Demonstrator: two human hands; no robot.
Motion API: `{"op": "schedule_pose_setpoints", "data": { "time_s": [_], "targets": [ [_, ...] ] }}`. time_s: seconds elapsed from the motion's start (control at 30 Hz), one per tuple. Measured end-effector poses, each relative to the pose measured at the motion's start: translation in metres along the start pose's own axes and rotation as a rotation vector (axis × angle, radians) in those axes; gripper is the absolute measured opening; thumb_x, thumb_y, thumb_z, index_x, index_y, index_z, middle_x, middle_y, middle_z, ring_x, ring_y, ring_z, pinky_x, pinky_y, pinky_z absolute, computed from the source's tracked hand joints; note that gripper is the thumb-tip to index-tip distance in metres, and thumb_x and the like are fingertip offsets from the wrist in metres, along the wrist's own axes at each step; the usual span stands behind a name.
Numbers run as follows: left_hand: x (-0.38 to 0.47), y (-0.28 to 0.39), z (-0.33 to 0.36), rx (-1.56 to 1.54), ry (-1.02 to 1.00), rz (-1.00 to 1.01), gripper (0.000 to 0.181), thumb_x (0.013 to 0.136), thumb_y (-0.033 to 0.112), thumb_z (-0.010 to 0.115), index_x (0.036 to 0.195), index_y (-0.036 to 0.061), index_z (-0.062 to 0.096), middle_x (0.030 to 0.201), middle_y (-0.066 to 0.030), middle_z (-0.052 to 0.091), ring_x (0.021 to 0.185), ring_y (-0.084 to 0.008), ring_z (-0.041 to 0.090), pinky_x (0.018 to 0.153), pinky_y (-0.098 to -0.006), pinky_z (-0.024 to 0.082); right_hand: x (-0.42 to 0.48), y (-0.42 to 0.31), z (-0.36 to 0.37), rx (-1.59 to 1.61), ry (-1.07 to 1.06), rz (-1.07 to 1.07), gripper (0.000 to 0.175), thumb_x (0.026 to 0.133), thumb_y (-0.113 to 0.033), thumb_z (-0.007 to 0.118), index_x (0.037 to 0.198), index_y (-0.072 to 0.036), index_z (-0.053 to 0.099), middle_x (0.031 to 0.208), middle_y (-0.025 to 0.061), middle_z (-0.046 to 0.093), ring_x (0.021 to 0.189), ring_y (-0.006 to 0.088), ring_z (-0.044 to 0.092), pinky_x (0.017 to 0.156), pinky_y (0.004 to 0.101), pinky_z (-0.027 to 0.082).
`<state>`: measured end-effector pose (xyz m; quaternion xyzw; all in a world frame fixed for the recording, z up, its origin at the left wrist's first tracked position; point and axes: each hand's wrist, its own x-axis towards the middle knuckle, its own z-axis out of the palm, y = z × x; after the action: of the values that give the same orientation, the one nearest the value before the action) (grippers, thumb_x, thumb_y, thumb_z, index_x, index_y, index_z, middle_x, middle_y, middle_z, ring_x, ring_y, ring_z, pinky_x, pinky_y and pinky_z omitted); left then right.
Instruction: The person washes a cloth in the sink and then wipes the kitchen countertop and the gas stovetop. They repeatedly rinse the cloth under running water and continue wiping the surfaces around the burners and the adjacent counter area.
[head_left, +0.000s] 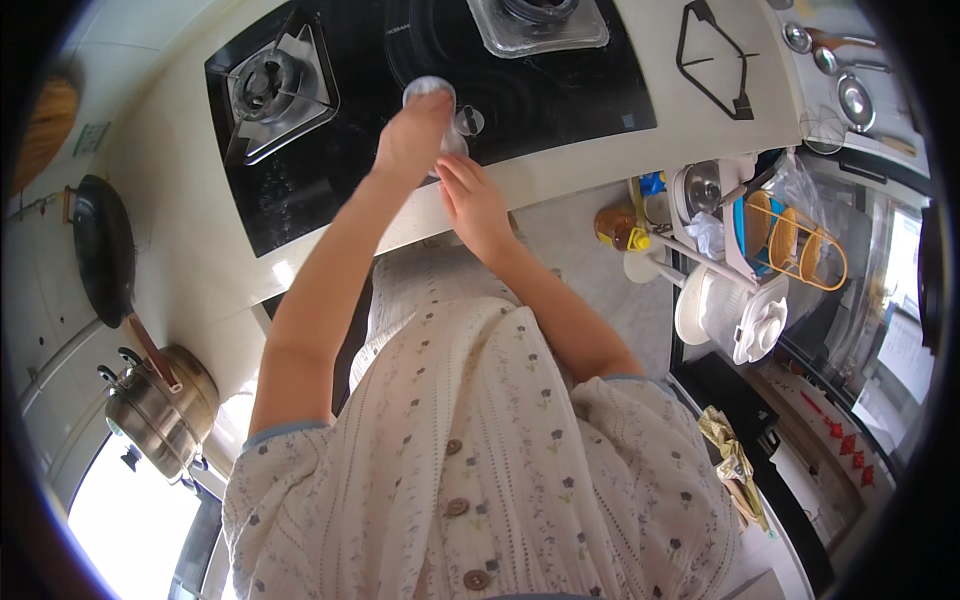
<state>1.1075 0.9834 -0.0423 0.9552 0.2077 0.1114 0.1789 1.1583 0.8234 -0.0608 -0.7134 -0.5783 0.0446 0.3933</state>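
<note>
My left hand (418, 131) reaches over the front middle of a black glass gas hob (360, 135). It is closed on a whitish, crumpled cloth or wipe (429, 84), which shows above the fingers and down their right side. Just right of the cloth sits a round control knob (470, 120). My right hand (476, 206) is at the hob's front edge with its fingers extended. Its fingertips meet the cloth's lower end; whether they grip it I cannot tell. A second knob, if there is one under my left hand, is hidden.
The left burner (266, 84) carries its pan support. A metal drip tray (540, 41) surrounds the right burner. A loose black pan support (716, 60) lies on the pale countertop (675, 139). Left hang a wok (105, 247) and steel pot (169, 412); right stands a laden rack (735, 262).
</note>
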Motion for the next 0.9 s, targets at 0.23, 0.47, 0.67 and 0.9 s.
{"op": "schedule_pose_setpoints", "data": {
  "time_s": [0.23, 0.47, 0.67, 0.9],
  "targets": [
    [0.027, -0.005, -0.008, -0.061, 0.004, 0.019, 0.041, 0.079, 0.006, 0.065, 0.120, 0.0090, 0.061, 0.124, -0.0030, 0.060, 0.113, -0.0235, 0.057, 0.095, -0.0318, 0.048, 0.024, 0.016, -0.015, -0.039, -0.083, -0.102, 0.029, 0.082, -0.006, 0.063, 0.109, 0.001, 0.060, 0.116, 0.0099, 0.059, 0.110, 0.0275, 0.056, 0.092, 0.0398, 0.045],
    [-0.013, 0.025, -0.015, -0.011, 0.037, -0.128, 0.028, 0.073, 0.010, 0.072, 0.100, 0.0068, 0.065, 0.102, -0.0046, 0.062, 0.097, -0.0256, 0.061, 0.079, -0.0340, 0.053, 0.003, 0.027, -0.036, 0.060, -0.223, -0.199, 0.030, 0.079, -0.005, 0.065, 0.108, -0.001, 0.061, 0.112, 0.0102, 0.059, 0.098, 0.0279, 0.058, 0.084, 0.0401, 0.046],
    [-0.009, 0.019, -0.009, -0.186, 0.173, -0.198, 0.021, 0.072, 0.010, 0.072, 0.092, 0.0065, 0.066, 0.100, -0.0039, 0.062, 0.094, -0.0257, 0.061, 0.076, -0.0343, 0.052, 0.008, 0.018, -0.027, -0.066, -0.144, -0.045, 0.033, 0.080, -0.007, 0.065, 0.113, -0.003, 0.061, 0.114, 0.0077, 0.057, 0.090, 0.0247, 0.056, 0.079, 0.0373, 0.046],
    [0.021, 0.005, 0.001, -0.204, 0.183, -0.330, 0.011, 0.069, 0.013, 0.075, 0.077, 0.0079, 0.068, 0.087, -0.0021, 0.063, 0.083, -0.0233, 0.061, 0.073, -0.0351, 0.052, 0.021, 0.036, -0.038, -0.200, -0.107, -0.154, 0.022, 0.080, -0.012, 0.067, 0.102, -0.007, 0.067, 0.113, -0.0043, 0.061, 0.085, 0.0170, 0.054, 0.076, 0.0339, 0.041]
  ]
}}
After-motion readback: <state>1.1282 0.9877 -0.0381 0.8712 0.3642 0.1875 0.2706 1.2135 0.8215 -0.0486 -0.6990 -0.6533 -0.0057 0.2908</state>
